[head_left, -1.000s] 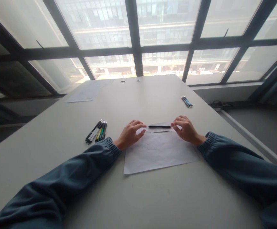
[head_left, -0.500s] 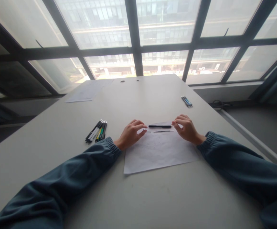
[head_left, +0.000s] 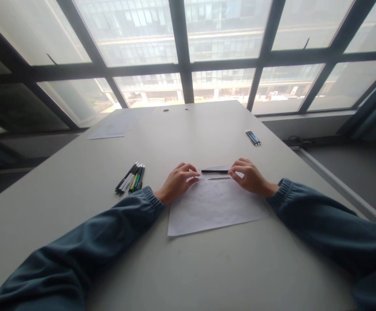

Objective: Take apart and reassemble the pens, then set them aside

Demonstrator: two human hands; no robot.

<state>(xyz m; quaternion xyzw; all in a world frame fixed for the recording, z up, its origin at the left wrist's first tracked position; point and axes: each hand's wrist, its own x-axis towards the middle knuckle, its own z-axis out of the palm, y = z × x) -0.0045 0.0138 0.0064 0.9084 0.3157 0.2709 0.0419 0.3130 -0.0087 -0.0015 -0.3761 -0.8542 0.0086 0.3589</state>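
Note:
A white sheet of paper (head_left: 214, 211) lies in front of me with faint marks on it. Across its far part rests a black pen (head_left: 214, 171), with a thin refill-like rod (head_left: 218, 178) just nearer to me. My left hand (head_left: 180, 179) is on the paper's left side, thumb and forefinger pinched close to the pen's left end; whatever they hold is too small to make out. At the right ends of the pen and rod, my right hand (head_left: 248, 176) has its fingertips drawn together, covering those ends. Whether it grips either one is hidden.
Left of the paper lies a bundle of several pens (head_left: 130, 178), black, white, yellow and green. A small group of blue pens (head_left: 253, 137) is at the right edge of the white table (head_left: 188, 268). More paper sheets (head_left: 108, 128) lie far left, before the windows.
My right hand has moved slightly left, so its fingertips cover the right ends of the pen and rod. My left thumb and forefinger have come closer together.

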